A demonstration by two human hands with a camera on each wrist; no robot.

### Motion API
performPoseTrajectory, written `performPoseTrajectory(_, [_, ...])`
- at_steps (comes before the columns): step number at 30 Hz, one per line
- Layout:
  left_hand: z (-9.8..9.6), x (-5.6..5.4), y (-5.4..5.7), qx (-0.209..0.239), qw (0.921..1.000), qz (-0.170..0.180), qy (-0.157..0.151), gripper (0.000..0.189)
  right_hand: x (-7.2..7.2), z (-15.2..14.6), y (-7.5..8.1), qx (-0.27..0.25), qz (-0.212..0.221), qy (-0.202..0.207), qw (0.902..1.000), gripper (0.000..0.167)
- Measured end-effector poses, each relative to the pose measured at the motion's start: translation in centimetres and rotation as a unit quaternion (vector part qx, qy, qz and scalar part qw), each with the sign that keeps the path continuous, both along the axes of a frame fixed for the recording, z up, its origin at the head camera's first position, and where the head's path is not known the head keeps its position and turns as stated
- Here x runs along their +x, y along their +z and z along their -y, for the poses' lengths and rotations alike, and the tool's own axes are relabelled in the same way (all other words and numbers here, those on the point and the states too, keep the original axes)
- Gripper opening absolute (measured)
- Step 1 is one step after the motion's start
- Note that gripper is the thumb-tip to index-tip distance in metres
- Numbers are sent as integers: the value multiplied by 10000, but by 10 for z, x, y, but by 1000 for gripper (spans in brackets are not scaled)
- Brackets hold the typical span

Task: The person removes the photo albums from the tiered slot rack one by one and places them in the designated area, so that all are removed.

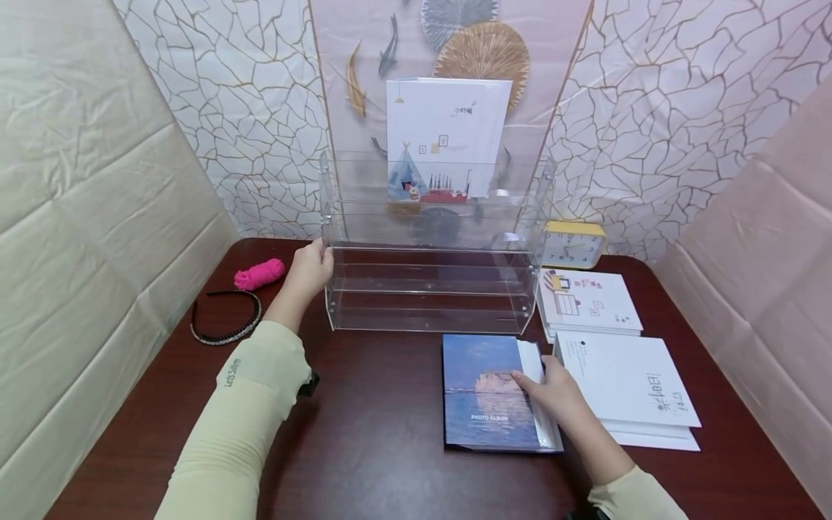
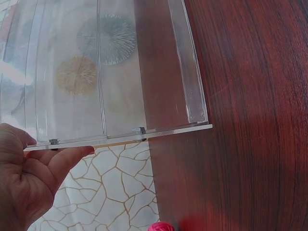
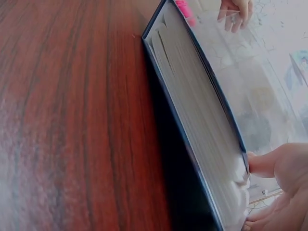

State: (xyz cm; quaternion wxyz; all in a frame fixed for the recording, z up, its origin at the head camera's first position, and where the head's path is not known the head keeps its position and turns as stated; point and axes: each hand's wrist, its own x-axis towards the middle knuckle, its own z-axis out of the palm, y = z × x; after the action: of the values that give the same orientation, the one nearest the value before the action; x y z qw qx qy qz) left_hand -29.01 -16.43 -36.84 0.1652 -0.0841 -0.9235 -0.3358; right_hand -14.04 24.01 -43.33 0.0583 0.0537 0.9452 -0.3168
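Head: one album [image 1: 490, 403], one rack [image 1: 429, 249]

Head view faces down over the tabletop [image 1: 364, 433] toward its far edge; wrist views (close-range) share the clear rack [image 1: 429, 280].

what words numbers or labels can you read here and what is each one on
"PHOTO ALBUM" on the blue album
"Lets" on the left sleeve; its second word is blurred
"2", "4", "5", "6", "7" on the yellow clock; other marks unclear
Too small to read: characters on the white book in the clear rack and the white books at right
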Motion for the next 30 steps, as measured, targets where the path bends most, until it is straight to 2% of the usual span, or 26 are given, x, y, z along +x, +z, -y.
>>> performPoseTrajectory(5, [0,-1,0,21,10000,9,-4,22,0,2,0,468,-237,221,9984,69])
performPoseTrajectory(9, [0,0,0,38,10000,-58,-10,20,1,5,3,697,-399,244,9965,62])
performPoseTrajectory(18, [1,-1,3,-39,10000,-50,-31,21,-1,10,0,611,-110,27,9981,64])
performPoseTrajectory(22, [1,1,3,-63,10000,-44,-23,22,-2,11,1,513,-158,159,9984,63])
performPoseTrajectory(26, [1,3,3,-14,10000,-61,10,21,-7,8,14,104,-410,465,9980,59])
performPoseTrajectory(30, [0,2,2,35,10000,-15,-1,22,-18,6,44,-193,-658,754,9948,56])
